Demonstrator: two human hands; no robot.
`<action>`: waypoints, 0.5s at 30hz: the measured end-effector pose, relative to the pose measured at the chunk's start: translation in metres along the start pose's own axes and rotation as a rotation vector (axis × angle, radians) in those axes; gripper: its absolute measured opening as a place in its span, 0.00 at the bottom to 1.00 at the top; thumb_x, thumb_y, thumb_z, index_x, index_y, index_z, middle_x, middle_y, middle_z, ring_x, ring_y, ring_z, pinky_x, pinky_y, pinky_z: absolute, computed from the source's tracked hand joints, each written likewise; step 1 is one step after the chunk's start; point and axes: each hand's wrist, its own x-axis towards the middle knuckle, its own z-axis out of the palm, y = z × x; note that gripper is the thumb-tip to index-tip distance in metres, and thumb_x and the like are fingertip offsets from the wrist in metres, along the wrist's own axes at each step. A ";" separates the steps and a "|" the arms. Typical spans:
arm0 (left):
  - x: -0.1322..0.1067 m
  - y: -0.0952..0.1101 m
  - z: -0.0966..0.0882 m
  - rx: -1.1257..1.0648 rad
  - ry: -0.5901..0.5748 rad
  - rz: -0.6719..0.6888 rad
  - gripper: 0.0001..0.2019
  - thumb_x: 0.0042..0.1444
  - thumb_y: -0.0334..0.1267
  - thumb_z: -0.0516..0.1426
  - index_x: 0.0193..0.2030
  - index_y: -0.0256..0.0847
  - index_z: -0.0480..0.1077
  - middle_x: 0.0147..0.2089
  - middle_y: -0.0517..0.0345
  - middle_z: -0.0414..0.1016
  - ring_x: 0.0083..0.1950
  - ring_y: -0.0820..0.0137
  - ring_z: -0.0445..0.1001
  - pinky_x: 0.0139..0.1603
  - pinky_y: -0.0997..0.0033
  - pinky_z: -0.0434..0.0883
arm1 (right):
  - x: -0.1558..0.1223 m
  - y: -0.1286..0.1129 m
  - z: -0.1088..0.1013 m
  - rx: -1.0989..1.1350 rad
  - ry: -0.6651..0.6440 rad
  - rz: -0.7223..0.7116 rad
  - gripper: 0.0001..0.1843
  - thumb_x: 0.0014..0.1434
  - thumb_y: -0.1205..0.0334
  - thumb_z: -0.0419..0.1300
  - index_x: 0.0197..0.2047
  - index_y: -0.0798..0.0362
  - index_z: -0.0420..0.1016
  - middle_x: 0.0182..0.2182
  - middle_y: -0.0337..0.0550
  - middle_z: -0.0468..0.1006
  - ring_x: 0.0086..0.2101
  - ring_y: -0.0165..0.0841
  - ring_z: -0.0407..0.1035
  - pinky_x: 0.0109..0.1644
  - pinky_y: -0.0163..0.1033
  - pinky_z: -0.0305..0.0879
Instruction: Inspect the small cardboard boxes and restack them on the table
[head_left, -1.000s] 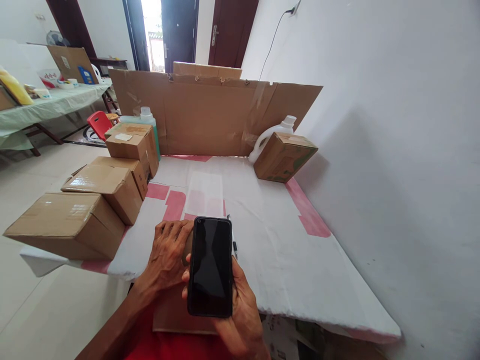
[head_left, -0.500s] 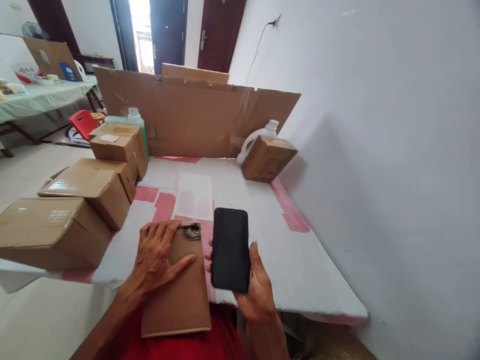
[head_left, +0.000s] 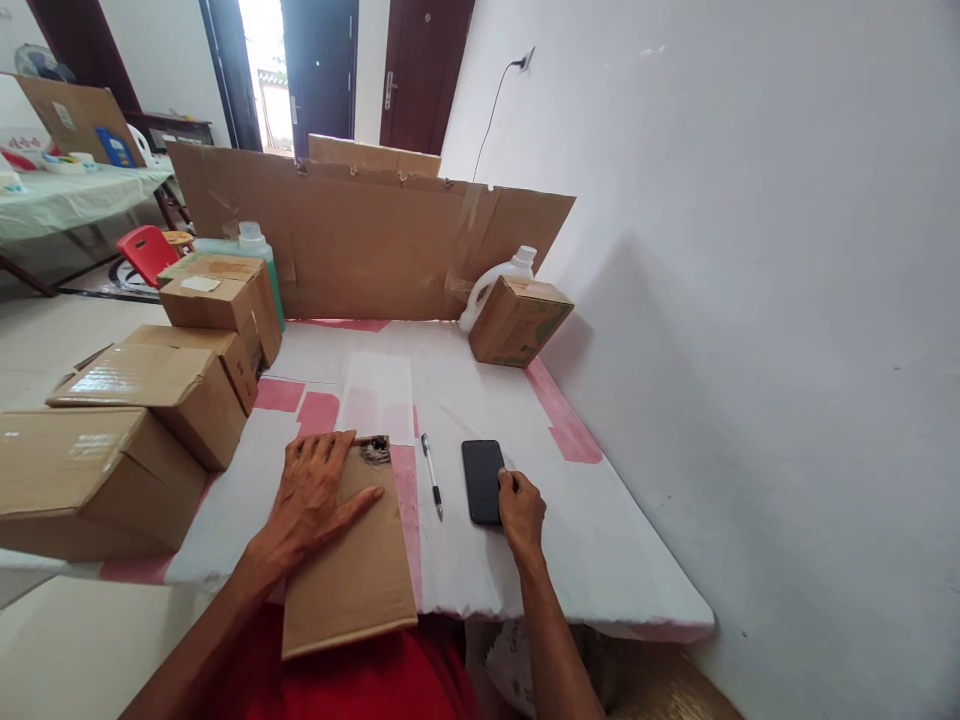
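My left hand [head_left: 315, 495] lies palm down on a flat brown notebook-like board [head_left: 349, 590], fingers at its top edge and thumb stretched out across it. A black scribble [head_left: 375, 450] marks the board's top right corner, and its lower end juts past the table edge over my lap. A black smartphone [head_left: 482, 482] rests screen up on the table. My right hand [head_left: 523, 510] is closed at the phone's right edge, fingers curled against it. Between board and phone lies a pen [head_left: 432, 478] with a clear barrel and black grip.
Cardboard boxes [head_left: 150, 375] line the table's left side, with a green-liquid bottle [head_left: 259, 250] behind them. A cardboard panel [head_left: 360, 240] stands across the back. At the back right, a box [head_left: 521, 320] leans by a white jug [head_left: 495, 280]. A wall [head_left: 712, 300] borders the right.
My right hand has lowered the phone from above the table onto its surface and now grips its right edge. The pen has come into view. My left hand stays on the board.
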 end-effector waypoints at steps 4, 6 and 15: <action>0.010 -0.007 0.009 -0.139 -0.027 -0.021 0.27 0.63 0.51 0.60 0.65 0.44 0.66 0.60 0.47 0.74 0.60 0.52 0.71 0.65 0.45 0.62 | -0.007 0.004 0.003 -0.169 -0.003 -0.096 0.21 0.56 0.49 0.51 0.38 0.56 0.79 0.37 0.59 0.78 0.45 0.52 0.69 0.55 0.55 0.61; 0.012 -0.012 0.009 -0.235 -0.018 -0.024 0.25 0.63 0.48 0.61 0.65 0.45 0.66 0.61 0.48 0.74 0.62 0.54 0.71 0.65 0.48 0.63 | -0.011 0.002 0.007 -0.229 -0.001 -0.124 0.27 0.56 0.48 0.50 0.43 0.60 0.80 0.39 0.65 0.78 0.48 0.58 0.68 0.56 0.62 0.60; -0.070 -0.050 0.029 -0.474 0.333 -0.412 0.26 0.71 0.49 0.49 0.72 0.43 0.59 0.69 0.43 0.66 0.69 0.56 0.66 0.71 0.46 0.63 | -0.072 0.022 0.020 -0.057 -0.088 -0.525 0.30 0.64 0.49 0.50 0.60 0.59 0.74 0.56 0.64 0.75 0.57 0.56 0.69 0.62 0.63 0.64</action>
